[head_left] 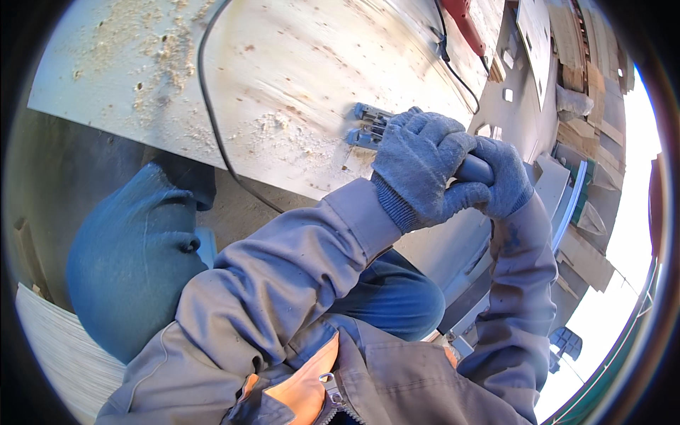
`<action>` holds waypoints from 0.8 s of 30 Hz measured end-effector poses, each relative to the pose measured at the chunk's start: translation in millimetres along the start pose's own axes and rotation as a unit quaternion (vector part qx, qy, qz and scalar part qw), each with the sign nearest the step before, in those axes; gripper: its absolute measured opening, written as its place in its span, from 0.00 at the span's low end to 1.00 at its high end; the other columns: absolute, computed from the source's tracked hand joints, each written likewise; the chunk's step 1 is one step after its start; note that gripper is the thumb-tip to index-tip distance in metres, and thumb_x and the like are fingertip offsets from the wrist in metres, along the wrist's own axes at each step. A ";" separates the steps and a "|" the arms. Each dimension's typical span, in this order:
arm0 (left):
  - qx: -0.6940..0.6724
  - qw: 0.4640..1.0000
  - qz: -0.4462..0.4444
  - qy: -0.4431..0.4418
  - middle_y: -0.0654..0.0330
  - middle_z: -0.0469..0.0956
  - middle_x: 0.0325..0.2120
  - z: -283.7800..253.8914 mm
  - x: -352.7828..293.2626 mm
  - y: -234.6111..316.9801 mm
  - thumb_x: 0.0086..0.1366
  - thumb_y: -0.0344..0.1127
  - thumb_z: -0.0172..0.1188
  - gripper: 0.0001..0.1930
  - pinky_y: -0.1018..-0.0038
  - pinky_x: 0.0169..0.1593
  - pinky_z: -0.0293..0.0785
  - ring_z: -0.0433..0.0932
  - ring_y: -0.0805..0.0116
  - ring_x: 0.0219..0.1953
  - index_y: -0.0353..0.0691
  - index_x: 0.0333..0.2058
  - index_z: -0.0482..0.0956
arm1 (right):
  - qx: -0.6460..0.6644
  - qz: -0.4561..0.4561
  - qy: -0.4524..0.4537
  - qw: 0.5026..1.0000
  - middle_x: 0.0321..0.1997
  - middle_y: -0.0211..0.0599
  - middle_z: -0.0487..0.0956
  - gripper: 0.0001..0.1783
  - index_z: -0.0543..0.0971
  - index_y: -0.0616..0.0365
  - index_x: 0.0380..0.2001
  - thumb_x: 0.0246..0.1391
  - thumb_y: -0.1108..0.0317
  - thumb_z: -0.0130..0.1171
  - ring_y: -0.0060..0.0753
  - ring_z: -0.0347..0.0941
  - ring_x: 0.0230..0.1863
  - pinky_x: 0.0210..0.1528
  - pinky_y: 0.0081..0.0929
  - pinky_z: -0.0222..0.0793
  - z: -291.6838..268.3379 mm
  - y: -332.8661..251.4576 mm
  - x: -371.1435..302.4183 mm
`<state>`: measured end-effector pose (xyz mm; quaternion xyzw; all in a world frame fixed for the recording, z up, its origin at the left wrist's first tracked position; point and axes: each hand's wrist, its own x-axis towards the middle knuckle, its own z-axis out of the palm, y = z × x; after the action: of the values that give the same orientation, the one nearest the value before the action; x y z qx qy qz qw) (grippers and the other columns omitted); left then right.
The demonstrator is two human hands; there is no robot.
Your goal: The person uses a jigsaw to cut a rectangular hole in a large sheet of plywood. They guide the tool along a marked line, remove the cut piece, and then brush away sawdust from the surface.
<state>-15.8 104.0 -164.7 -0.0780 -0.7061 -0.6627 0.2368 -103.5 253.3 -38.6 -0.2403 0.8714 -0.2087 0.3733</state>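
Note:
Both my hands wear grey-blue knit gloves and are closed around a jigsaw (474,171) on a pale plywood sheet (297,64). My left hand (418,166) wraps over the front of its body. Behind it, my right hand (504,173) grips the dark rounded rear end, and the gloves almost touch. The jigsaw's forked metal base (367,127) sticks out past my left fingers, near the sheet's near edge. Most of the body is hidden under the gloves, and the blade cannot be seen.
Sawdust (273,131) and small holes mark the sheet. A black cable (205,92) crosses it and hangs over the near edge. At the far right lies a red power tool (464,25) with its cord. Wood offcuts (584,127) are piled on the right. My bent knee (134,262) is below the sheet.

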 end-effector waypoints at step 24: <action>0.046 0.993 0.086 -0.070 0.44 0.72 0.61 -16.9 -30.3 75.4 0.60 0.31 0.67 0.26 0.44 0.67 0.67 0.73 0.38 0.62 0.39 0.58 0.75 | -0.108 0.089 0.031 0.990 0.34 0.43 0.86 0.20 0.85 0.54 0.38 0.41 0.59 0.75 0.42 0.84 0.36 0.43 0.36 0.78 3.7 11.3 3.6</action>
<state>46.6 102.0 -110.1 -0.1738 -0.7414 -0.5996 0.2462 -105.9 259.6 -49.1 -0.1942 0.9179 -0.0870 0.3349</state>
